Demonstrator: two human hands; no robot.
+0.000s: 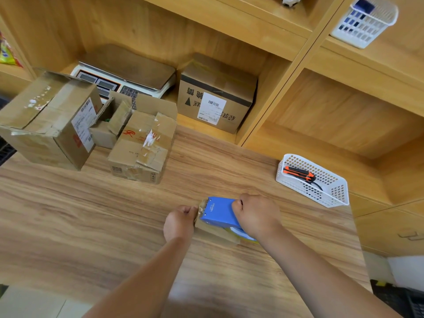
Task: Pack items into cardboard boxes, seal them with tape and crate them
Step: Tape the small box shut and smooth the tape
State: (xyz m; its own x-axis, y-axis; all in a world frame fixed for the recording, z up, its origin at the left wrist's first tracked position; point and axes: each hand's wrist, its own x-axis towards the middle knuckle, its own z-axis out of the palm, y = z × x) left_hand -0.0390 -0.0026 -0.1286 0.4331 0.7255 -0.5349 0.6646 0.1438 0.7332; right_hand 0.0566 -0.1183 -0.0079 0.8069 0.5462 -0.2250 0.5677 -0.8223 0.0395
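Right hand (254, 214): grips the blue tape dispenser (218, 214) from the top.
Left hand (180, 222): fingers curled, pinching the brown tape end (202, 205) at the dispenser's front.
Small box (215, 234): brown, lying on the table (91, 214) under the dispenser.
Worn boxes (46, 125): three, close together at the table's far left; the middle one is open.
White basket (321, 191): on the table's right side, with an orange knife (298, 173) inside.
Shelf (206, 127): holds a scale (124, 72) and a labelled box (215, 99).
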